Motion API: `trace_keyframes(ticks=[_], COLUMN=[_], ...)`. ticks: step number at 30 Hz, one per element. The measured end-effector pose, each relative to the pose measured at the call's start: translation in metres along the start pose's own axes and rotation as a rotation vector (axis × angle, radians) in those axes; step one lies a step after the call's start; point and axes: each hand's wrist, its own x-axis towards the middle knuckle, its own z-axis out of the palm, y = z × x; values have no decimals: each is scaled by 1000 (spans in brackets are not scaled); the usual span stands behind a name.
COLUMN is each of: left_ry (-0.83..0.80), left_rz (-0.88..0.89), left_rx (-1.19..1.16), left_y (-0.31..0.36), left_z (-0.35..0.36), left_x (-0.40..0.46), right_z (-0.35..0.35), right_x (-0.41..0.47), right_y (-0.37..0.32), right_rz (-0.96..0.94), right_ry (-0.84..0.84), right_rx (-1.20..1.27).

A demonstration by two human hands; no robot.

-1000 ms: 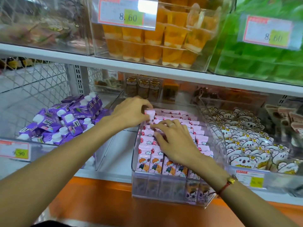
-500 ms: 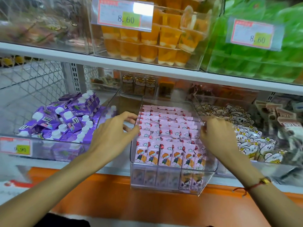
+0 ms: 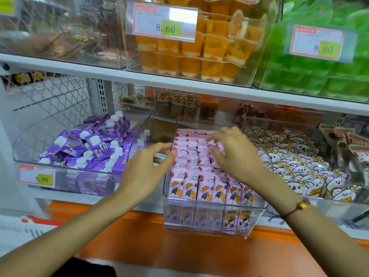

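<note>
A clear plastic bin (image 3: 254,221) sticks out over the front of the lower shelf. It is packed with rows of pink cartoon snack packets (image 3: 191,188). My left hand (image 3: 145,170) lies against the bin's left wall, its fairly straight fingertips touching the wall near the top edge. Over the middle rows hovers my right hand (image 3: 236,154), blurred, fingers loosely bent down toward the pink packets and holding nothing I can see. A red string bracelet circles my right wrist.
A bin of purple capped cartons (image 3: 89,148) with a 9.90 tag (image 3: 36,177) stands to the left, and a bin of white koala packets (image 3: 299,168) to the right. Orange jelly cups (image 3: 199,56) and green packs (image 3: 319,80) fill the shelf above. An orange ledge (image 3: 179,248) runs below.
My right hand left the bin's right side and came back over the pink packets. My left hand moved in against the left wall. Before that, both hands drew out from among the packets.
</note>
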Motion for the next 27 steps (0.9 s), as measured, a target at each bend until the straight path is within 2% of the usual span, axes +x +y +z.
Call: trace_keyframes(ticks=[2,5,11,14,17,21,23,27], left_ry=[-64,-99,-117,-125,-46,27,4,-122], left_rz=[4,5,-1,-15,17,121,155,161], left_rx=[-72,-87,-118,-111,-54,-99,-133,-269], left_y=[0,1,1,3,12,41,55,60], left_z=[-5,-10,-15,-17,-20,-21,-13,14], left_x=[-1,-4,-3,-2,8,27,31,17], right_z=[16,35,39,34,21,-2,-13,-20], right_x=[13,31,45,42,38,22,14,-5], right_y=[-17,-25,-21,-25,-28,-26,-22,-16], right_rz=[-26,-4,59,153,342,432,489,574], right_ry=[-171,-331,-354,-236,12,334,382,331], right_rx=[174,222,458,695,989,1168,1241,1410])
